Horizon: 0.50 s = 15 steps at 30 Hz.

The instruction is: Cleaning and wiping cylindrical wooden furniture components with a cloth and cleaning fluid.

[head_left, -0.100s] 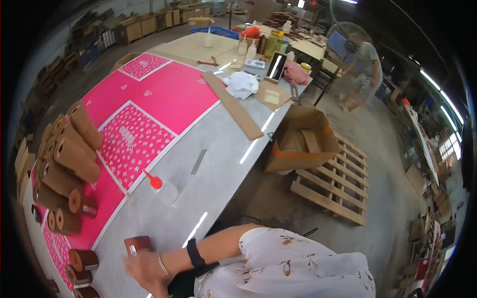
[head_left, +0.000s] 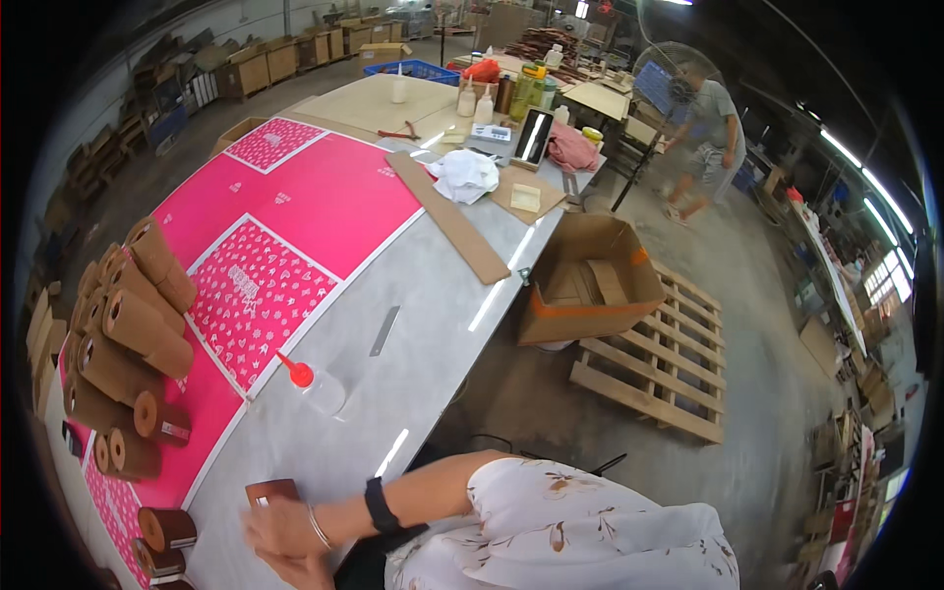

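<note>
**Hands at the near edge of the grey worktable, beside a small brown block**

Since the earlier frame the view has barely shifted; the hands have stayed at the table's near edge and the small brown rectangular block (head_left: 271,491) has stayed in place on the grey surface. That block lies at the lower left of the grey metal worktable (head_left: 433,295), just above the hands and touching or almost touching their fingertips. The right hand (head_left: 283,529), wearing a thin silver bangle and a black wristband, reaches leftward across the body with fingers loosely extended toward the block; motion blur hides whether they press on it. The left hand (head_left: 300,567) lies just beneath the right, partly cut by the picture's edge; its finger posture cannot be told. Further up the table stands a clear squeeze bottle with a red nozzle (head_left: 317,385), tipped leftward, and beyond it a flat grey metal strip (head_left: 384,330). To the left lie pink printed sheets (head_left: 295,236), bearing a stack of brown cardboard tubes (head_left: 128,334). A long brown cardboard strip (head_left: 447,216) crosses the far table. On the floor stand an open cardboard box (head_left: 590,280) and a wooden pallet (head_left: 664,359).
</note>
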{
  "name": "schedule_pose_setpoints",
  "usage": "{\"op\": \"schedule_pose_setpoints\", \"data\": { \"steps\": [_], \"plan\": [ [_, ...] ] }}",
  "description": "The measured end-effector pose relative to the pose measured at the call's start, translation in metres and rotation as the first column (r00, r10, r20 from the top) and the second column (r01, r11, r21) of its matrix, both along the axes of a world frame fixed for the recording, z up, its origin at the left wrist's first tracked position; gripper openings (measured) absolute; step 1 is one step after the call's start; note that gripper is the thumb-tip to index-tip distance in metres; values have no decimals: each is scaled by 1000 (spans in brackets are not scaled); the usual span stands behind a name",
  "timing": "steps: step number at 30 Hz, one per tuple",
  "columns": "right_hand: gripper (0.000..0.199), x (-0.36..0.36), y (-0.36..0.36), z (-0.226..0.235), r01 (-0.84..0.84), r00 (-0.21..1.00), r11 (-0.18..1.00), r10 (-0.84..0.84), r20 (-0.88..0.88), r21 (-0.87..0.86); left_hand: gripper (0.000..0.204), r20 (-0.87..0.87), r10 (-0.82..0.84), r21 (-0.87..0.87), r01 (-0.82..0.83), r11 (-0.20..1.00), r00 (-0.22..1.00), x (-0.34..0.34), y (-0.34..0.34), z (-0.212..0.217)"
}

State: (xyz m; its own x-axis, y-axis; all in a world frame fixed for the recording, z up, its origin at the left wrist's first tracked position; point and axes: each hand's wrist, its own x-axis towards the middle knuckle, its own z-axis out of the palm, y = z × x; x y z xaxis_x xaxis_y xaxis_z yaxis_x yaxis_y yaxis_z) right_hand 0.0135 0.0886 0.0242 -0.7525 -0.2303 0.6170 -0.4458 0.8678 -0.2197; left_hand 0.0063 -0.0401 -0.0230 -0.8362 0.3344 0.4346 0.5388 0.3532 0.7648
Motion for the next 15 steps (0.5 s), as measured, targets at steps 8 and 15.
{"op": "schedule_pose_setpoints", "data": {
  "steps": [8, 15],
  "plan": [
    [18, -32, 20, 2, 157, 986, 972, -164, -23, -176, 77, 347, 70, -25, -65, 998, 935, 7, -6, 8],
    [19, -34, 12, -11, 15, 999, 998, -12, 51, -63, 70, 192, 107, -63, -96, 993, 976, -18, -22, -42]
  ]
}}
